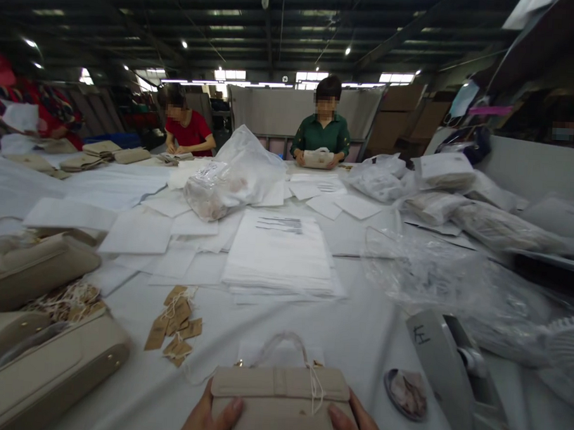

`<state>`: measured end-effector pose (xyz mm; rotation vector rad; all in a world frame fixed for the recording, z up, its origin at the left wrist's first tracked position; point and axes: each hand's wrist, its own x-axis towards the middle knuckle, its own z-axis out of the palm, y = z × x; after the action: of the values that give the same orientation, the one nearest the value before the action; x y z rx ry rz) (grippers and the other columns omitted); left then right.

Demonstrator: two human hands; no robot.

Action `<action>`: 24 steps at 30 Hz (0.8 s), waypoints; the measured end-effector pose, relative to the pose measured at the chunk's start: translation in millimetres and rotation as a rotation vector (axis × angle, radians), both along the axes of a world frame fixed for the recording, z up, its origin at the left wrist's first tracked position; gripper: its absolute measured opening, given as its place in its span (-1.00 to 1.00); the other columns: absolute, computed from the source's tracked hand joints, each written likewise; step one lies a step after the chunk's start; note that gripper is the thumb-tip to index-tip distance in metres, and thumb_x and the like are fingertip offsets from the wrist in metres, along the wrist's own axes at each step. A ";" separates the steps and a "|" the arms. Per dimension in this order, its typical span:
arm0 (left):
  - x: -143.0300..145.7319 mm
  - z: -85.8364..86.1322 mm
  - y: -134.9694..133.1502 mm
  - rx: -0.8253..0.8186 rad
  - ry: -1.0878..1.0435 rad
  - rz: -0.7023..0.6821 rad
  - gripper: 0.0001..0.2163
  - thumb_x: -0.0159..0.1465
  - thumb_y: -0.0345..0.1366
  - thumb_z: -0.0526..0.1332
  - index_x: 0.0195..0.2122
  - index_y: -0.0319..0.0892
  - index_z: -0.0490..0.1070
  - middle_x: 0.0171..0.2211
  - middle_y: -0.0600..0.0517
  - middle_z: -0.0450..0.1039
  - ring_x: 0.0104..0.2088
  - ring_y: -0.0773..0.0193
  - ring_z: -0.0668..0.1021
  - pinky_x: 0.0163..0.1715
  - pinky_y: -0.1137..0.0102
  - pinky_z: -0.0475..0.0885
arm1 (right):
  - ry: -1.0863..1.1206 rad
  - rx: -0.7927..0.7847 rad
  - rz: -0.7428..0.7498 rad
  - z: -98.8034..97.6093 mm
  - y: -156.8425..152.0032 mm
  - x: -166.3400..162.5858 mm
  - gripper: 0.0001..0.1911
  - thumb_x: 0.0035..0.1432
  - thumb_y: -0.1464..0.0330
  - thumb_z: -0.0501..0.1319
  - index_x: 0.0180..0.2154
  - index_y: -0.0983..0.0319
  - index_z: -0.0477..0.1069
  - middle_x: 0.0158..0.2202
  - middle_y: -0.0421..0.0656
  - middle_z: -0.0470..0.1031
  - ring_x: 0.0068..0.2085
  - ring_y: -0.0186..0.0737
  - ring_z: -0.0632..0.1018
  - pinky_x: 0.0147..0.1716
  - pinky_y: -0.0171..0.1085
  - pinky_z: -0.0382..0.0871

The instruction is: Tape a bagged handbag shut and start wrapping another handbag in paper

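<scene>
Beige leather handbag with wrapped handle (282, 392) held at the near table edge, gripped by left hand (206, 420) and right hand (354, 426) at its sides, bare white cloth-covered table (358, 332) beyond it, three more beige bags (47, 363) left of it, loose brown paper tags (175, 327) left of it, one stack of white sheets (278, 256) beyond it.

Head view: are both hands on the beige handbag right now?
Yes, the left hand and right hand each grip a lower corner of the beige handbag on the white table.
</scene>
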<state>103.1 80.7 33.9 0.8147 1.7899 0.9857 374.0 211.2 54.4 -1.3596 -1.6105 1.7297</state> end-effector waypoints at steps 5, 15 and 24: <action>-3.1 7.4 10.1 -0.039 0.010 0.021 -0.33 0.16 0.20 0.13 0.12 -0.23 0.27 0.15 -0.14 0.40 0.19 0.00 0.38 0.23 0.23 0.23 | 0.009 -0.129 0.016 13.7 7.4 -12.3 -0.17 0.08 -0.11 0.17 0.24 0.24 0.19 0.17 -0.03 0.41 0.17 0.07 0.42 0.13 -0.08 0.33; -7.1 1.1 16.0 -0.077 0.018 0.014 -0.36 0.20 0.13 0.13 0.13 -0.29 0.23 0.16 -0.19 0.36 0.19 0.02 0.38 0.22 0.23 0.22 | -0.014 -0.100 0.034 9.5 15.5 -13.0 -0.21 0.09 -0.08 0.19 0.20 0.28 0.26 0.15 -0.01 0.44 0.16 0.10 0.43 0.12 -0.06 0.35; -8.1 3.6 20.6 -0.070 0.013 0.011 -0.37 0.19 0.12 0.13 0.11 -0.29 0.28 0.14 -0.18 0.40 0.17 0.00 0.39 0.20 0.22 0.24 | -0.441 0.515 -0.011 -0.9 13.0 2.8 -0.08 0.09 -0.05 0.19 0.34 0.24 -0.02 0.40 -0.04 -0.10 0.37 0.15 0.02 0.35 0.12 -0.14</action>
<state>95.0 101.3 37.5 0.7700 1.8319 0.9218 376.8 224.2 53.5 -1.5285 -2.0842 0.9323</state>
